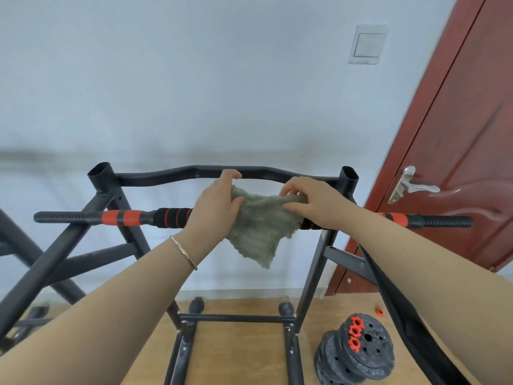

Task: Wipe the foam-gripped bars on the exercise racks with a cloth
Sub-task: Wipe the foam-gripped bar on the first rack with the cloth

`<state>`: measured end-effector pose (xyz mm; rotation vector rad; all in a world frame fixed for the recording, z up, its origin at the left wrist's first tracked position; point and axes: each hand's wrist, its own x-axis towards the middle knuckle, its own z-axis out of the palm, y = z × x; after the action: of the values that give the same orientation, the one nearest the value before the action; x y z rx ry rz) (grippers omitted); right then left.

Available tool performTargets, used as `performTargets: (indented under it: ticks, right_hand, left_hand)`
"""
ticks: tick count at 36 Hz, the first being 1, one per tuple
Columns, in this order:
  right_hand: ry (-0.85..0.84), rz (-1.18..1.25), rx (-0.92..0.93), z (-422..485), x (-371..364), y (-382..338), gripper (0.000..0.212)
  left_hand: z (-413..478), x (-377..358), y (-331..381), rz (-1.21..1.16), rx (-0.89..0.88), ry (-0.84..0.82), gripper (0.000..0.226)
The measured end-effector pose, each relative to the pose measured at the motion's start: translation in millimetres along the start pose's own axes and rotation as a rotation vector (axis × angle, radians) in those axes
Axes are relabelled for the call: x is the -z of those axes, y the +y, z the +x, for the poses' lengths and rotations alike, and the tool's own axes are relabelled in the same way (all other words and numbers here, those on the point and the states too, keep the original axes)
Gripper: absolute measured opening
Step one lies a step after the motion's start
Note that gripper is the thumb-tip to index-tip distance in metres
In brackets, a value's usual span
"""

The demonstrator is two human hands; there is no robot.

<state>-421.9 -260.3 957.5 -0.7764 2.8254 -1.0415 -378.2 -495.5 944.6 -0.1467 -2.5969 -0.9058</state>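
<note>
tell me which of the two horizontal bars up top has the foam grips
The straight nearer bar, with red-striped black foam; the curved bar behind it is bare black metal.

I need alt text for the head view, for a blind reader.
The left hand and right hand pinch a grey-green cloth stretched in front of a bar with black-and-red foam, which lies across a black rack. Weight plates lie on the floor beside a red-brown door.

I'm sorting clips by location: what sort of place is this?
Probably a home gym room: a black exercise rack carrying a foam-gripped bar, stacked weight plates on the wooden floor, and an ordinary red-brown door beside a wall switch.
</note>
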Motion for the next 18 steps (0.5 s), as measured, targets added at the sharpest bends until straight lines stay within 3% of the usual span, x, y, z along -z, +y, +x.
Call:
performTargets:
  ticks: [2,4,5,8,12,16,18]
  right_hand:
    - [0.005,-0.075,0.006,1,0,7,0.016]
    - [0.023,-0.147,-0.009,0,5,15,0.016]
    - [0.019,-0.18,-0.034,-1,9,18,0.016]
    - [-0.066,-0.276,-0.166,-1,15,25,0.03]
    - [-0.238,-0.509,-0.273,5,8,23,0.061]
    - [-0.224,-0.49,-0.339,7,3,23,0.069]
    - [-0.237,-0.618,-0.264,6,3,23,0.056]
  left_hand:
    - [3,-6,-6,0.209,-0.045,0.126,0.038]
    - [5,-18,-9,0.45,-0.257,0.294,0.033]
    - [6,-22,-9,0.506,-0.4,0.301,0.032]
    - [13,-33,-4,0.556,-0.747,0.014,0.045]
    - [24,-41,6,0.73,-0.674,-0.419,0.07]
    - [30,-46,9,0.728,-0.583,-0.438,0.062]
    - [33,-47,12,0.711,-0.515,-0.475,0.057]
